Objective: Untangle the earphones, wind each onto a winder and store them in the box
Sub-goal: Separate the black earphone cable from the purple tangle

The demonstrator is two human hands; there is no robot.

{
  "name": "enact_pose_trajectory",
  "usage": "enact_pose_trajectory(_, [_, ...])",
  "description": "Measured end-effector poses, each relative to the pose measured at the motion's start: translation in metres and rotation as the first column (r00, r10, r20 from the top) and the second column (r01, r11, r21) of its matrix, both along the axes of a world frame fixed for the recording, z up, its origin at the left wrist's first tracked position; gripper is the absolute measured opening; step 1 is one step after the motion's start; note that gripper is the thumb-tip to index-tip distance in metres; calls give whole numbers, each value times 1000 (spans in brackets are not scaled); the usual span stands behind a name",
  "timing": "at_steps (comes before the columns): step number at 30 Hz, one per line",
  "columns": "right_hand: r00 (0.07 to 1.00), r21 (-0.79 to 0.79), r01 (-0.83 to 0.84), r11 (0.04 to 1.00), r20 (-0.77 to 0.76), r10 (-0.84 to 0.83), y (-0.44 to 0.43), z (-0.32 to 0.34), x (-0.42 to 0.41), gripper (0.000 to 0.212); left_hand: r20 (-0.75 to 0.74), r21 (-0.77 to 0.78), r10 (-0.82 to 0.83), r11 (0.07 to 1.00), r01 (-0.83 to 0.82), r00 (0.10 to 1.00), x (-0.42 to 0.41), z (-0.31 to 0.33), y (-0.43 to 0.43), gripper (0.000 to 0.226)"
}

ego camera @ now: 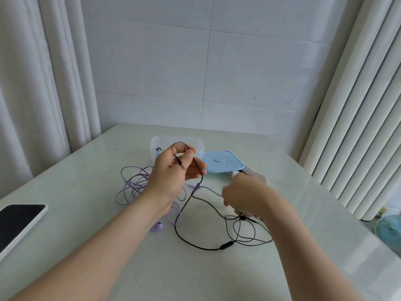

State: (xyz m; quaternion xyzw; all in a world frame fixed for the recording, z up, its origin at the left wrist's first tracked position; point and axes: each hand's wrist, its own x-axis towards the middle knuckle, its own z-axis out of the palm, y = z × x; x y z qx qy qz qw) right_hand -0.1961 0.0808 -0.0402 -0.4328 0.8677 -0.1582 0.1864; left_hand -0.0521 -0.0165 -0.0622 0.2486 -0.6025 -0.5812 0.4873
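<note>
Step in hand, by judgement: untangling; winding not yet begun. Black earphone cord (191, 198) is pinched in the left hand (173, 172), raised above the table (303, 192), w/ a loop carried over the fingers. Right hand (245, 198) is closed low near the table; its grip appears pressed on the same cord's far end, exact contact hidden. Cord slack incl. inline remote (225, 245) lies looped below. Purple earphones (134, 185) lie bunched at left, one strand crossing the black cord. Next move calls for separating that crossing. Clear box (156, 142) stands open behind; blue lid (223, 160) beside it. Phone (19, 222) at left edge, well apart.
</note>
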Motion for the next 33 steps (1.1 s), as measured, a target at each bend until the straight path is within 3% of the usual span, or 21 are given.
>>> enact_pose_trajectory(2, [996, -49, -34, 998, -85, 30, -3, -1, 2, 28, -14, 26, -25, 999, 26, 1000, 0, 1, 2, 11])
enact_pose_trajectory(5, [964, -264, -32, 964, -264, -41, -7, -2, 1, 31, 35, 8, -19, 1000, 19, 999, 0, 1, 5, 13])
enact_pose_trajectory(7, [982, -463, -33, 886, -180, -58, -8, 3, 1, 24, 70, 3, -19, 1000, 19, 997, -1, -1, 6, 12])
enact_pose_trajectory(9, [995, -602, -101, 792, -81, 66, -7, 10, 4, 31, 105, -15, -20, 1000, 21, 994, -2, -3, 6, 10])
enact_pose_trajectory(12, [950, -629, -295, 719, -109, 294, -6, 10, 5, 46, 161, -68, -19, 997, 31, 987, -3, -8, 5, 8])
enact_pose_trajectory(16, [935, -677, -306, 669, -80, 346, -6, 10, 7, 16, 242, -179, -28, 981, 73, 970, -3, -14, 2, 17])
enact_pose_trajectory(18, [926, -722, -224, 654, 50, 373, -2, 14, 8, 12, 300, -240, -48, 963, 124, 953, -3, -16, 3, 15])
enact_pose_trajectory(21, [876, -734, 48, 677, 357, 325, -2, 19, 0, 18, 344, -259, -84, 949, 180, 935, -7, -20, 5, 15])
enact_pose_trajectory(24, [780, -691, 242, 681, 556, 287, -2, 18, -9, 20, 457, -449, 56, 876, 176, 888, -13, -27, 14, 23])
enact_pose_trajectory(29, [837, -644, 470, 604, 542, -73, -3, 17, -28, 20, 561, -532, 216, 833, 148, 799, -29, -23, 17, 41])
enact_pose_trajectory(33, [862, -670, 474, 571, 485, -148, -2, 15, -34, 21, 724, -528, 209, 782, 332, 658, -53, -18, 9, 43])
